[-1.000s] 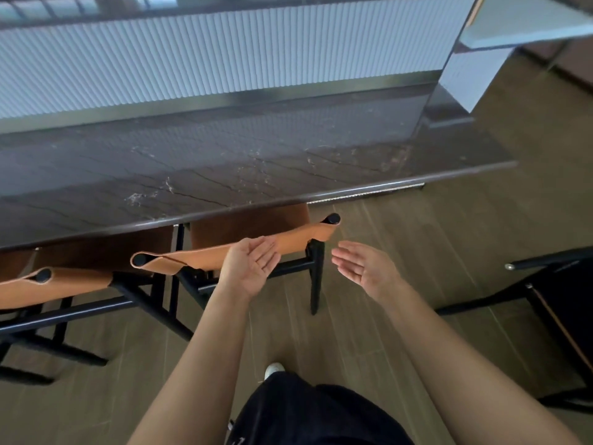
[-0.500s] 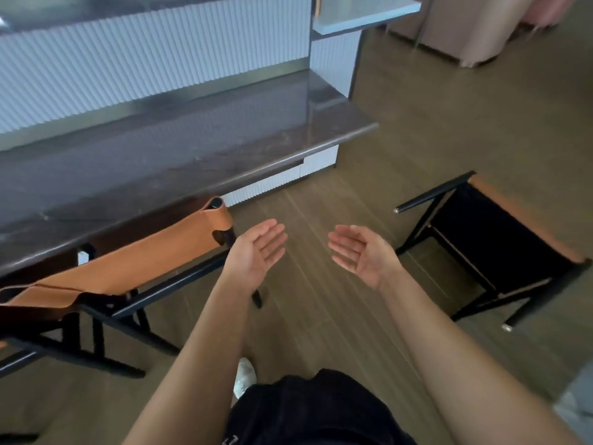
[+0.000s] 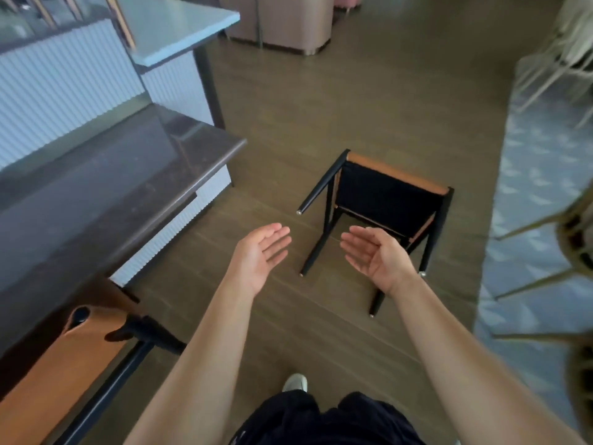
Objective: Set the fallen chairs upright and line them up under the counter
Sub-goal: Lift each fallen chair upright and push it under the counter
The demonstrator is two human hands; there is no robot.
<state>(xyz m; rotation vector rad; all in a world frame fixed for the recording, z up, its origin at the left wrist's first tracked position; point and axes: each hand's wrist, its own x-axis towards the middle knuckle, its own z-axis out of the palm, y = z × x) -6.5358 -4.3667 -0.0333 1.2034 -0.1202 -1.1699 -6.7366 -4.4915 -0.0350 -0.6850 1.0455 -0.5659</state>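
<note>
A fallen chair (image 3: 382,200) with a black frame and tan seat lies on its side on the wooden floor, its legs pointing toward me. My left hand (image 3: 261,256) and my right hand (image 3: 373,255) hover in front of it, palms facing each other, fingers straight, holding nothing. My right hand overlaps the chair's near legs in the picture; whether it touches them I cannot tell. An upright chair (image 3: 61,374) with a tan leather seat stands at the lower left, tucked under the dark counter (image 3: 106,194).
The counter's rounded corner (image 3: 237,144) juts out left of the fallen chair. A pale table (image 3: 179,30) stands behind it, a pink cabinet (image 3: 279,20) at the back. A patterned rug (image 3: 539,200) with light-framed chairs (image 3: 574,239) borders the right. My shoe (image 3: 295,382) is on the floor below.
The view has swung right, away from the chairs under the counter. The fallen chair has come from the right edge to the centre, and both open hands now reach toward it.
</note>
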